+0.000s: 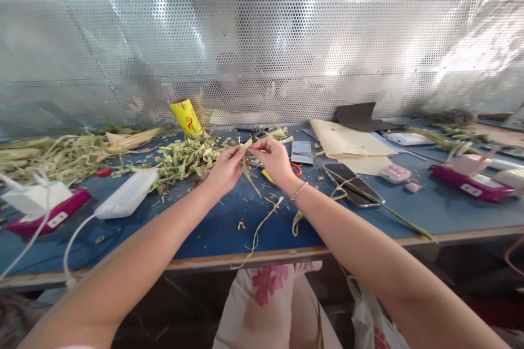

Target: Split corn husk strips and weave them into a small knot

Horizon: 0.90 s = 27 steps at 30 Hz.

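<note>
Both hands meet over the middle of the blue table. My left hand is closed on a pale green strip of dried plant leaf, whose end hangs below the fingers. The fingers of my right hand pinch the top of the same strip. Beside my left hand lies a heap of curled pale green leaf scraps. An orange scissor-like handle shows partly behind my right hand. A loose thin strip lies nearer the table's front edge.
A yellow tube stands tilted at the back. Dried leaves spread at left near a white power strip. To the right are a phone, brown paper and a magenta power strip. A perforated metal screen rises behind.
</note>
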{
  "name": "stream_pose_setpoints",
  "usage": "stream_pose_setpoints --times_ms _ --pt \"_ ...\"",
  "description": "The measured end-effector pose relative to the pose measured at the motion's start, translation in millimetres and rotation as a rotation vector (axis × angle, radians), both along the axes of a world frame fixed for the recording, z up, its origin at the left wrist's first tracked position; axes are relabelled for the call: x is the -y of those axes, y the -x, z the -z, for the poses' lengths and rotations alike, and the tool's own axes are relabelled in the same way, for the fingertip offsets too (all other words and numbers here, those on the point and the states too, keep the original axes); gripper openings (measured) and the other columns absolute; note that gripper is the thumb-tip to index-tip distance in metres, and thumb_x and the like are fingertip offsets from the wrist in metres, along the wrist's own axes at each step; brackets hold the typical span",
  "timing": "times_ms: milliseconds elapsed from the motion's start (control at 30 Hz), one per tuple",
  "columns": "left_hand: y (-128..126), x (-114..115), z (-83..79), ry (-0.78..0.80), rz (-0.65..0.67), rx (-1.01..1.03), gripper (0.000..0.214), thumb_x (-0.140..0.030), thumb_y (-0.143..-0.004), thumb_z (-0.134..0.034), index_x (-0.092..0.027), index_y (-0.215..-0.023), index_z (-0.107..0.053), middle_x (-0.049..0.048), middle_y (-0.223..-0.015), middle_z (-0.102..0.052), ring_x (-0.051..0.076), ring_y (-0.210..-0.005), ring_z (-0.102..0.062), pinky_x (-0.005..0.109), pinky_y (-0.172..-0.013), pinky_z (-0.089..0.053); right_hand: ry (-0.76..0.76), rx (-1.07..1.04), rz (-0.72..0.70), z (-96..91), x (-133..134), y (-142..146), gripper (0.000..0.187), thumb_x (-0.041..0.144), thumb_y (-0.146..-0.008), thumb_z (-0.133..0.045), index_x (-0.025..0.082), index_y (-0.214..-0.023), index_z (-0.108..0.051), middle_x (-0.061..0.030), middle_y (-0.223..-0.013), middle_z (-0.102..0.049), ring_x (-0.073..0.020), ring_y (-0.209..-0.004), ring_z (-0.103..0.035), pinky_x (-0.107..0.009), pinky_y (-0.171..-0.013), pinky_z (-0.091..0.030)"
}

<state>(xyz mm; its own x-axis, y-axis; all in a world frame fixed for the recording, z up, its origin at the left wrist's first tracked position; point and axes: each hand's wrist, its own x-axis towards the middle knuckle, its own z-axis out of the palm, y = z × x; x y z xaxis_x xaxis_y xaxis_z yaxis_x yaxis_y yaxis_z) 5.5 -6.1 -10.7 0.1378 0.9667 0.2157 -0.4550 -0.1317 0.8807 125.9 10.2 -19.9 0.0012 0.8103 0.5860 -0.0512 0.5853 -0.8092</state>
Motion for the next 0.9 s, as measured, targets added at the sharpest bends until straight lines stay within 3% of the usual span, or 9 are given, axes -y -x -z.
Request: stream_pose_setpoints --times_ms 200,333,667,900 --pt "-3 -1 2.4 0.008 -0.079 -0.032 0.014 -0.023 -0.063 -0.070 -0.012 -0.062 -0.061 -0.0014 -0.061 -0.057 0.006 -0.059 -0.051 0.020 -0.061 -0.041 0.040 0.144 0.104 -5.5 8 -1 0.002 0.018 -0.065 -0.058 0.017 -0.066 -0.056 -0.0002 -0.071 -0.062 -0.0117 -0.070 -0.057 -0.027 -0.070 -0.046" --pt "-1 -3 3.0 -0.001 -0.056 -0.028 0.017 -0.025 -0.060 -0.072 -0.012 -0.062 -0.062 -0.0011 -0.060 -0.058 0.005 -0.058 -0.051 0.019 -0.060 -0.041 0.075 0.169 0.126 -10.4 15 0 0.002 0.016 -0.065 -0.057 0.017 -0.064 -0.056 0.0003 -0.068 -0.062 -0.0113 -0.067 -0.055 -0.027 -0.068 -0.045" --pt "3 -6 4.9 0.033 0.005 0.054 0.016 -0.019 -0.057 -0.075 -0.012 -0.061 -0.061 -0.0026 -0.059 -0.058 0.004 -0.056 -0.052 0.016 -0.059 -0.043 0.081 0.158 0.096 -10.9 13 1 0.007 0.017 -0.062 -0.060 0.017 -0.062 -0.054 0.0012 -0.065 -0.060 -0.0103 -0.062 -0.054 -0.026 -0.064 -0.044" --pt "5 -6 4.2 0.052 -0.001 -0.005 0.016 -0.019 -0.059 -0.073 -0.013 -0.063 -0.059 -0.0033 -0.060 -0.057 0.003 -0.054 -0.051 0.015 -0.056 -0.044 0.088 0.173 0.042 -10.5 12 -1 0.011 0.018 -0.061 -0.060 0.017 -0.067 -0.050 0.0013 -0.066 -0.059 -0.0109 -0.064 -0.056 -0.026 -0.063 -0.044"
